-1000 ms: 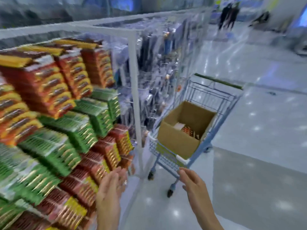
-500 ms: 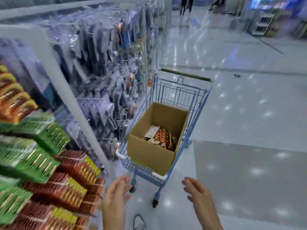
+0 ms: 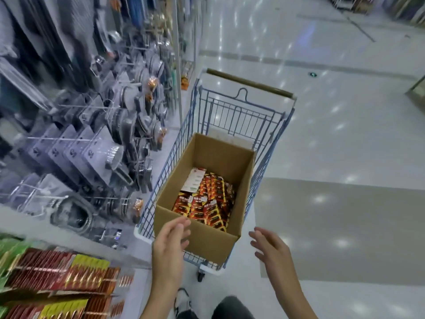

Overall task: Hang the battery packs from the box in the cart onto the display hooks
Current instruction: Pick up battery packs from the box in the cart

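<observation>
Glossy shop floor [image 3: 345,139] stretched past racks at the left, where red and yellow packs [image 3: 69,272] hung low and grey blister goods [image 3: 92,153] hung on hooks [image 3: 64,138], all blurred. Left hand [image 3: 169,245] hovered at the box's near wall, fingers loosely curved, empty. Box [image 3: 213,246] sat in the blue cart [image 3: 241,116], battery packs [image 3: 207,203] heaped inside, their print unreadable. Right hand [image 3: 271,247] hovered spread beside the box, empty.

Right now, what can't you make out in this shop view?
Head view only.
Grey goods hung at left: motion blur hides what they are.
Battery packs: print too small; the near wall of the box hides the nearest ones.
Display: cut off by the left and bottom edges, so free spots are unseen.
</observation>
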